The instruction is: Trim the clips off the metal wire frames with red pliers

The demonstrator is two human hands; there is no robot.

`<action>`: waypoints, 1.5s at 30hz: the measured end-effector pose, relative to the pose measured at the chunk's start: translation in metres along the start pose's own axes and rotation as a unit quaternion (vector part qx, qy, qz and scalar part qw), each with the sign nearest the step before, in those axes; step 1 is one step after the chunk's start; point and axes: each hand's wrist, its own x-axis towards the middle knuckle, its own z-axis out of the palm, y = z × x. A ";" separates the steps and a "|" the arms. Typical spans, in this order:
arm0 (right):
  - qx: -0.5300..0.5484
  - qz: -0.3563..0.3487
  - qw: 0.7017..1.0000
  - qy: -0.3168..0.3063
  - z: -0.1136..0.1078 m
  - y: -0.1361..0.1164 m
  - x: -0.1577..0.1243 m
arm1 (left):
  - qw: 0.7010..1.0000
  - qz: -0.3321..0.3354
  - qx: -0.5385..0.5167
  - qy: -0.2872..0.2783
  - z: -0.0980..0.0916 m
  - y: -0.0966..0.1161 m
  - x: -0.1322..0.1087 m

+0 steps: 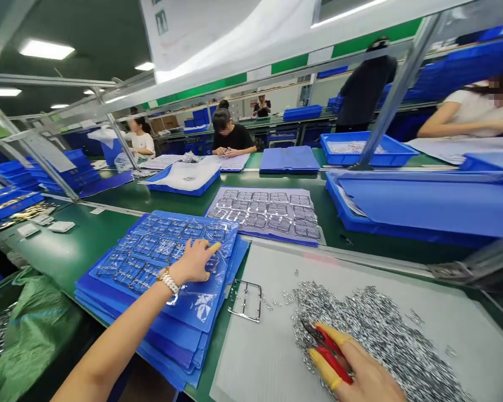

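Note:
My left hand (pixel 193 261), with a yellow finger cover and a white bracelet, reaches over the right part of a blue sheet (pixel 207 310) under clear film. Its fingers are apart and nothing shows in them; whether they touch the sheet I cannot tell. Rows of small metal frames (pixel 148 245) lie on that sheet. In my right hand (pixel 366 368), yellow covers on thumb and finger, are red-handled cutting pliers (pixel 333 349), held above a heap of small silvery metal pieces (pixel 373 312). One frame of metal bars (pixel 246 301) rests at the white board's left edge.
Behind the white board (pixel 260 357) lies another sheet of frames (pixel 268 209). Blue trays (pixel 423 226) stand at the right. A slanted metal post (pixel 396 92) crosses there. A green sack (pixel 37 324) holds metal pieces at lower left. Several people work farther back.

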 end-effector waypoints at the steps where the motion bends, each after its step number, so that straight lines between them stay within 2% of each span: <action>1: -0.003 0.005 1.000 0.002 -0.002 -0.001 0.000 | 1.000 0.000 -0.023 0.019 -0.003 0.001 -0.007; 2: -0.006 0.007 1.000 0.002 -0.003 -0.001 0.000 | 0.997 0.002 -0.066 0.043 -0.006 0.004 -0.014; 3: -0.009 0.006 1.000 0.002 -0.004 -0.002 0.000 | 0.981 0.007 -0.173 0.082 -0.008 0.008 -0.022; 4: -0.010 0.003 1.000 0.003 -0.004 -0.004 0.000 | 0.945 0.013 -0.306 0.113 -0.008 0.016 -0.029; 5: -0.011 -0.003 1.000 0.003 -0.004 -0.005 0.001 | 0.881 0.015 -0.453 0.133 -0.007 0.026 -0.036; 6: -0.012 -0.014 1.000 0.002 -0.003 -0.007 0.001 | 0.790 0.017 -0.598 0.134 -0.005 0.039 -0.041; 7: -0.012 -0.029 0.999 0.005 -0.002 -0.009 0.001 | 0.681 0.012 -0.721 0.126 0.000 0.054 -0.045; 9: -0.014 -0.068 0.997 0.018 0.001 -0.013 0.001 | 0.473 -0.019 -0.879 0.065 0.012 0.087 -0.046; 10: -0.017 -0.089 0.995 0.030 0.002 -0.016 0.001 | 0.392 -0.032 -0.919 0.027 0.018 0.102 -0.043; 11: -0.023 -0.109 0.993 0.047 0.003 -0.018 0.000 | 0.330 -0.042 -0.943 -0.003 0.025 0.116 -0.039; 12: -0.032 -0.125 0.989 0.068 0.003 -0.020 -0.001 | 0.286 -0.050 -0.957 -0.027 0.031 0.128 -0.035; 13: -0.044 -0.139 0.985 0.090 0.003 -0.022 -0.001 | 0.259 -0.055 -0.963 -0.043 0.036 0.137 -0.029; 15: -0.070 -0.161 0.977 0.124 0.003 -0.029 -0.001 | 0.246 -0.066 -0.965 -0.061 0.045 0.151 -0.019; 19: -0.123 -0.190 0.965 0.134 0.007 -0.048 0.005 | 0.273 -0.072 -0.956 -0.078 0.061 0.165 -0.010; 23: -0.186 -0.167 0.962 0.111 0.014 -0.065 0.017 | 0.283 -0.075 -0.955 -0.042 0.074 0.173 -0.009; 27: -0.232 -0.128 0.962 0.073 0.015 -0.074 0.024 | 0.318 -0.083 -0.944 -0.023 0.085 0.174 -0.007; 32: -0.238 -0.109 0.965 0.026 0.013 -0.079 0.028 | 0.363 -0.094 -0.927 -0.012 0.094 0.173 -0.006; 37: -0.233 -0.106 0.967 0.012 0.015 -0.079 0.029 | 0.416 -0.104 -0.903 0.007 0.095 0.171 -0.009; 41: -0.253 -0.106 0.961 0.011 0.015 -0.082 0.027 | 0.452 -0.075 -0.888 0.038 0.097 0.169 -0.011; 43: -0.273 -0.103 0.956 0.016 0.014 -0.085 0.025 | 0.461 -0.062 -0.884 0.049 0.100 0.169 -0.011; 45: -0.282 -0.098 0.954 0.018 0.011 -0.087 0.023 | 0.453 -0.066 -0.888 0.035 0.101 0.169 -0.011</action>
